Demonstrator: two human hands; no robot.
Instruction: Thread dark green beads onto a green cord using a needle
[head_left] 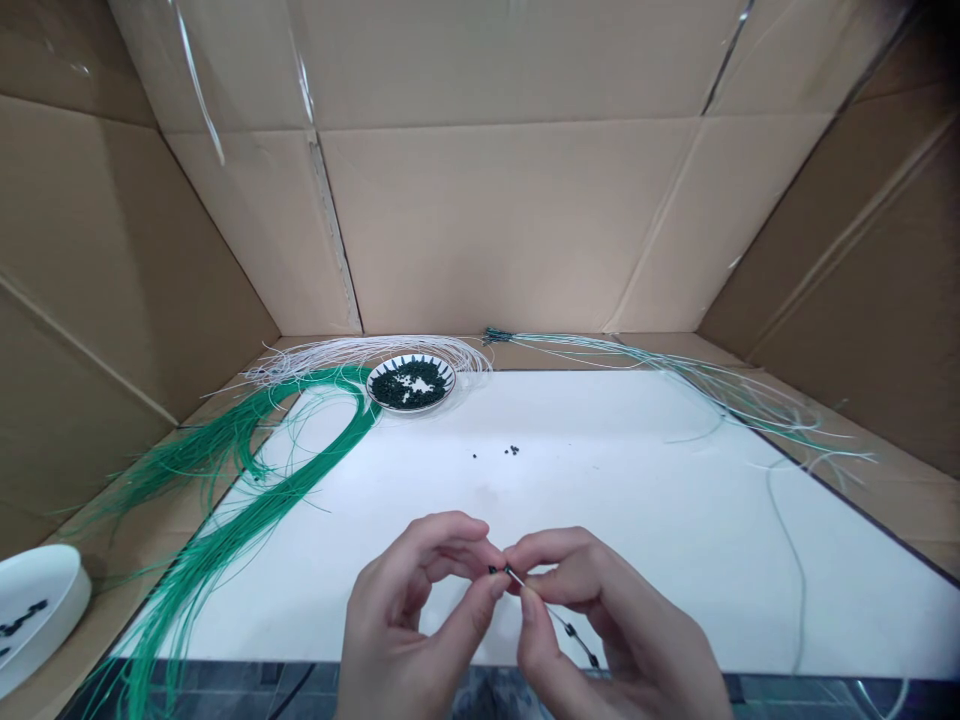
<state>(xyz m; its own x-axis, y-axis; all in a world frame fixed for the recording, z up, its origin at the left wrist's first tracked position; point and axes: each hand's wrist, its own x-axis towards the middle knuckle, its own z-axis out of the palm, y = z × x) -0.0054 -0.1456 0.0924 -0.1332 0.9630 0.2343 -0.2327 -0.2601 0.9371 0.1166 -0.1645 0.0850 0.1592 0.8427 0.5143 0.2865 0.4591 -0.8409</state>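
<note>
My left hand and my right hand meet at the front middle, above the white board. Between the left thumb and fingers sits a tiny black bead, with another dark bead touching the tip of the cord. A thin pale cord is pinched by the right thumb and fingers. It runs under that hand and comes out below, where more black pieces show on it. The fingertips partly hide how bead and cord meet.
A patterned dish of black beads stands at the back. Several loose beads lie in front of it. Green strands spread at left, white strands behind, pale strands at right. A white bowl and cardboard walls flank the board.
</note>
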